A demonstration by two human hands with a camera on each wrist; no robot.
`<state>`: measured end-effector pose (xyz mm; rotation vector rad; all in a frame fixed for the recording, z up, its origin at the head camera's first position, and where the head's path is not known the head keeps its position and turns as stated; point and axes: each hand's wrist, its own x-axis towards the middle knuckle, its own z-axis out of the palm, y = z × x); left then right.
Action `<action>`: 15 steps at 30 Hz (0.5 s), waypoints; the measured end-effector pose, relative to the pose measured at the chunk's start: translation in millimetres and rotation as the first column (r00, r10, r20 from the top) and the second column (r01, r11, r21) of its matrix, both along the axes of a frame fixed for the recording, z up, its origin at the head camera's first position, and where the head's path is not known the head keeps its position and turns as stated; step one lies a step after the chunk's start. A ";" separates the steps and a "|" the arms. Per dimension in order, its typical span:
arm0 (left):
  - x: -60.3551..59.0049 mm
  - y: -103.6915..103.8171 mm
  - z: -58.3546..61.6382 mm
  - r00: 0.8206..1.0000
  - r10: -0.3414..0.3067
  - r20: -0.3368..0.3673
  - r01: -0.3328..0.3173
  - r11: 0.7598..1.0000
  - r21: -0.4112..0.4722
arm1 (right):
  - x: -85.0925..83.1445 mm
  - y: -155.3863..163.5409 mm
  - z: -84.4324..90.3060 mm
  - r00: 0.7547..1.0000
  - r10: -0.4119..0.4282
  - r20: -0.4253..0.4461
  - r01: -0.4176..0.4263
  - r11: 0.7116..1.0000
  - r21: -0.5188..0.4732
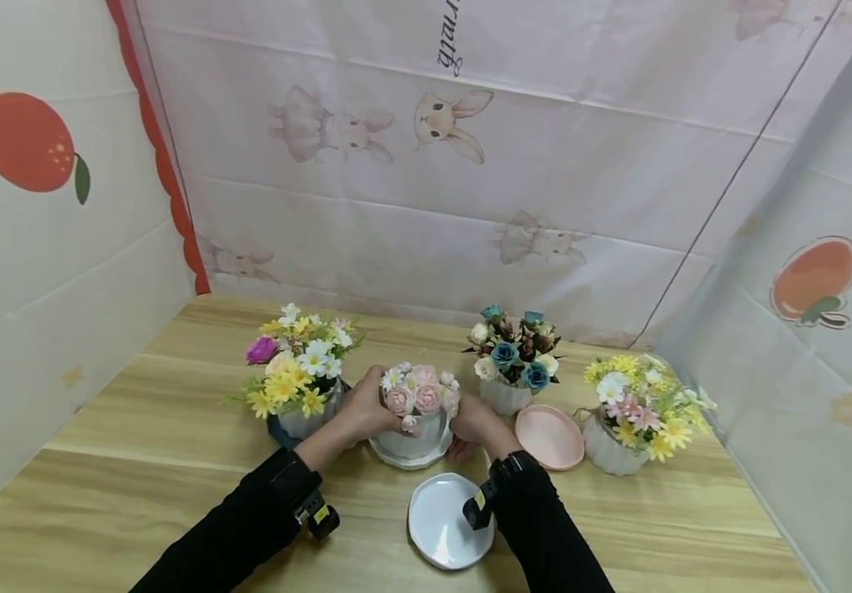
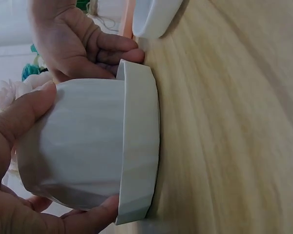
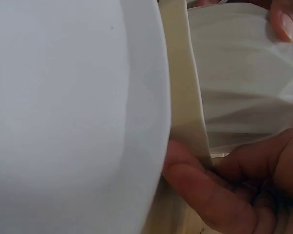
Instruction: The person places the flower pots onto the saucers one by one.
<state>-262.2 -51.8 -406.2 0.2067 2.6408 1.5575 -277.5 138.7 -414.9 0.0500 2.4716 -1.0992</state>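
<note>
Four flower pots stand along the wooden table (image 1: 137, 461). Both hands grip the white pot of pink roses (image 1: 417, 412), apparently seating it in its white saucer (image 1: 411, 457): left hand (image 1: 362, 408) curled round its wall, right hand (image 1: 474, 424) pinching the saucer rim. Neighbouring pots crowd both sides; a spare white saucer (image 1: 444, 519) lies near.

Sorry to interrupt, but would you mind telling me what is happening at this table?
A person holds the white pot of pink flowers between both hands. It sits in a white saucer on the wooden table. The left hand grips the pot's side; the right hand holds the saucer's edge. An empty white saucer and a pink saucer lie nearby.
</note>
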 end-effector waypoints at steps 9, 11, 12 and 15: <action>-11.6 -1.4 -0.1 1.000 -0.017 0.009 0.017 1.000 -0.014 | -14.1 -8.6 0.7 0.998 -0.037 0.050 0.036 0.999 0.019; -15.1 -2.0 -0.5 1.000 -0.014 0.014 0.014 1.000 -0.017 | -17.9 -9.8 0.4 0.997 -0.062 0.047 0.062 0.998 0.016; -16.8 -2.3 -0.6 1.000 -0.010 0.015 0.010 1.000 -0.018 | -19.7 -10.2 -0.1 0.997 -0.071 0.041 0.071 0.997 0.011; -21.5 -2.4 -1.1 1.000 -0.001 0.023 0.001 1.000 -0.010 | -23.9 -10.3 -0.4 0.995 -0.084 0.044 0.084 0.996 0.007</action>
